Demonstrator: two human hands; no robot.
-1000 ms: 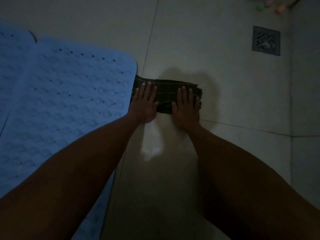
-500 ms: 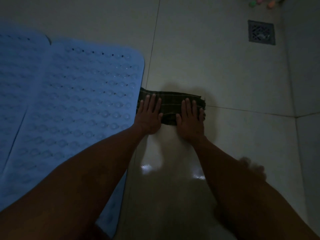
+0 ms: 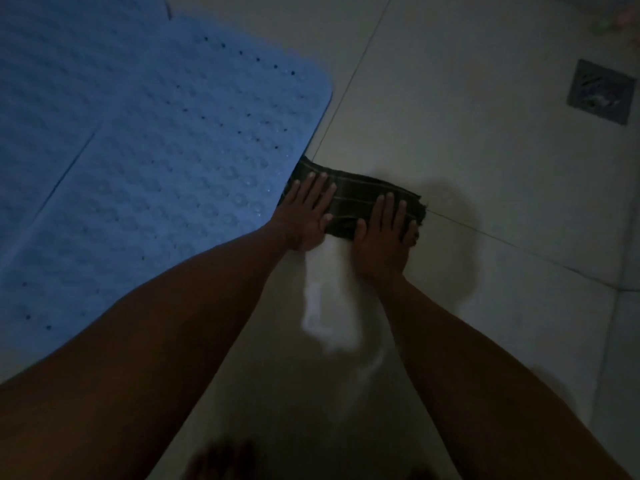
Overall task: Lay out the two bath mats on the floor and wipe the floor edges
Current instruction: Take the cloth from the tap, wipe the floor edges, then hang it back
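bath mats (image 3: 149,161) lie flat and blue on the left, and the left hand (image 3: 304,213) and right hand (image 3: 384,233), both spread open and pressing the dark folded cloth (image 3: 353,206) beside the mat's right edge, could catch and lift that edge or slip on the glossy floor (image 3: 467,140). dim light hides any dirt, the far-right drain (image 3: 601,93) is blurred, and the mats are cut off at left.

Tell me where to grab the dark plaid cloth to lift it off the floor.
Take the folded cloth by its free right end, coming from the drain side. Its left end butts against the blue mat, and the left hand and right hand lie flat on top.
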